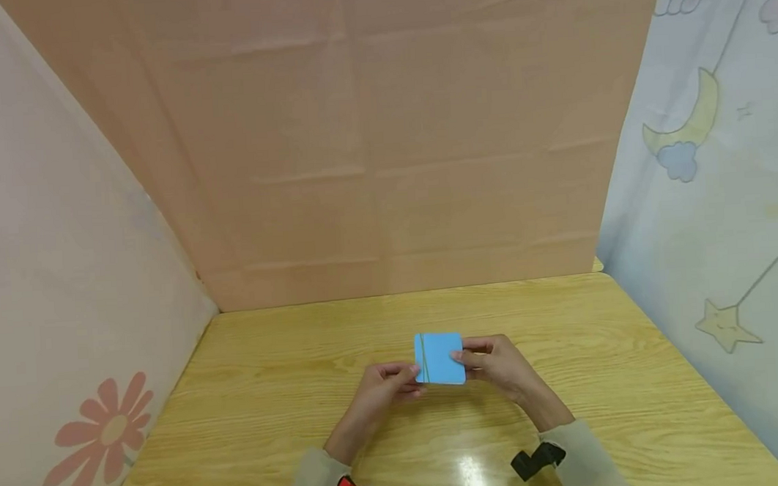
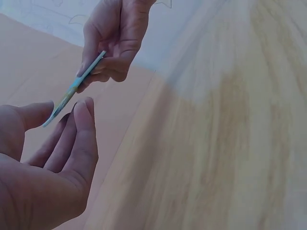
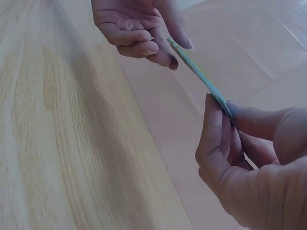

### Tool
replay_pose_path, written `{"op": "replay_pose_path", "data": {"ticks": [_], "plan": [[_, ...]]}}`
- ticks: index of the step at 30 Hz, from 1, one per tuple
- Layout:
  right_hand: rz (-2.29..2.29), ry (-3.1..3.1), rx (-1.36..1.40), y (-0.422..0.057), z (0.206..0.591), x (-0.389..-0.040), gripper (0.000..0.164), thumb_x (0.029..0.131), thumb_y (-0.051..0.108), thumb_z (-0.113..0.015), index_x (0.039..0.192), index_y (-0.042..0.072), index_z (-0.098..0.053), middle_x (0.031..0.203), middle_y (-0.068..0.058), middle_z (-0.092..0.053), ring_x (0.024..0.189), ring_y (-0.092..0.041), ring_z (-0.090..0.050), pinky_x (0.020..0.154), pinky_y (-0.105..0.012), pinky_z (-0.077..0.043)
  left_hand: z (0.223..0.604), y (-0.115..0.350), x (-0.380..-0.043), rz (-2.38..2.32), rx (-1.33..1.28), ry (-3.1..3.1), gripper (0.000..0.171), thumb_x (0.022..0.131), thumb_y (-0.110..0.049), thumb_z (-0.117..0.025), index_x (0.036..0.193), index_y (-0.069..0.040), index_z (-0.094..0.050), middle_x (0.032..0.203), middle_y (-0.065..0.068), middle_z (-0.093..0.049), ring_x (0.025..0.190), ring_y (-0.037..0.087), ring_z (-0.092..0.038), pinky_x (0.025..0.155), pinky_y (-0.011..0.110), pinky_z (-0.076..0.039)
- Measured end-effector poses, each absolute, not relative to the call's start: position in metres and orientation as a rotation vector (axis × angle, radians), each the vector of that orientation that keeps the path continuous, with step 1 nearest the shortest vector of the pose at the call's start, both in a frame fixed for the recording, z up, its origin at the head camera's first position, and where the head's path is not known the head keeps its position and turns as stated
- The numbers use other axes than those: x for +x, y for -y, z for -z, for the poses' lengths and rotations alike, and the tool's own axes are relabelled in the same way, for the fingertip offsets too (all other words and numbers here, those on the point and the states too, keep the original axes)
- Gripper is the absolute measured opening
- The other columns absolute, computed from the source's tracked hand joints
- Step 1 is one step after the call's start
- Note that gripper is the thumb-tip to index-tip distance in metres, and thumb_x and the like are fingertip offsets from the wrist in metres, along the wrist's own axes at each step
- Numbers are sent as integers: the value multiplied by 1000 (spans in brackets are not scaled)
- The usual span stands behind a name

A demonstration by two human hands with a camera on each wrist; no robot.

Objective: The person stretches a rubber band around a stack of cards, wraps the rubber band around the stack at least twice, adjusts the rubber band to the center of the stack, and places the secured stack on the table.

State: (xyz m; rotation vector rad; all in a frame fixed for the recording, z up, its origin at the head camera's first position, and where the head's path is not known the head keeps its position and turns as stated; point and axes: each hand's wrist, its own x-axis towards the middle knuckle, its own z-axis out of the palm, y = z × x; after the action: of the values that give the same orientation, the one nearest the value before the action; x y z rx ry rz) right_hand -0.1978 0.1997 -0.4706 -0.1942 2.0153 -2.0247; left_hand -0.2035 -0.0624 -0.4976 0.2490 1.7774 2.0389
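Observation:
A thin, square stack of blue cards [image 1: 443,359] is held up over the table, with a thin yellowish rubber band [image 1: 424,358] running across its left side. At the right edge, my right hand [image 1: 504,369] pinches the stack, thumb in front and fingers behind. My left hand [image 1: 385,390] is at the opposite edge, its thumb on the front and its curled fingers behind. The stack appears nearly edge-on in the left wrist view [image 2: 79,84] and the right wrist view. Whether the left fingertips press its back is hard to tell.
Below the hands is a wood-grain table [image 1: 254,441]. A creased orange-brown sheet [image 1: 384,140] stands along its back edge. Pale walls flank it: a pink flower [image 1: 111,430] marks the left one, a moon [image 1: 693,117] and star [image 1: 726,324] the right.

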Motion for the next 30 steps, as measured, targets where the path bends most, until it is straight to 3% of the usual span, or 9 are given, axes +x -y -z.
{"op": "replay_pose_path", "data": {"ticks": [16, 30], "plan": [[2062, -2025, -90, -202, 476, -197, 59, 102, 14, -70, 146, -19, -47, 111, -7, -73, 93, -13, -74, 81, -27, -64, 507, 48, -188, -2178, 130, -1604, 38, 101, -16, -73, 125, 13, -67, 109, 24, -78, 89, 17, -81, 86, 30, -65], [2100, -1996, -107, -200, 475, -195, 56, 101, 14, -71, 141, -21, -52, 107, -7, -77, 92, -16, -78, 84, -31, -66, 511, 38, -188, -2306, -23, -1687, 35, 102, -17, -71, 119, 13, -70, 95, 14, -81, 83, 15, -80, 81, 26, -65]]}}
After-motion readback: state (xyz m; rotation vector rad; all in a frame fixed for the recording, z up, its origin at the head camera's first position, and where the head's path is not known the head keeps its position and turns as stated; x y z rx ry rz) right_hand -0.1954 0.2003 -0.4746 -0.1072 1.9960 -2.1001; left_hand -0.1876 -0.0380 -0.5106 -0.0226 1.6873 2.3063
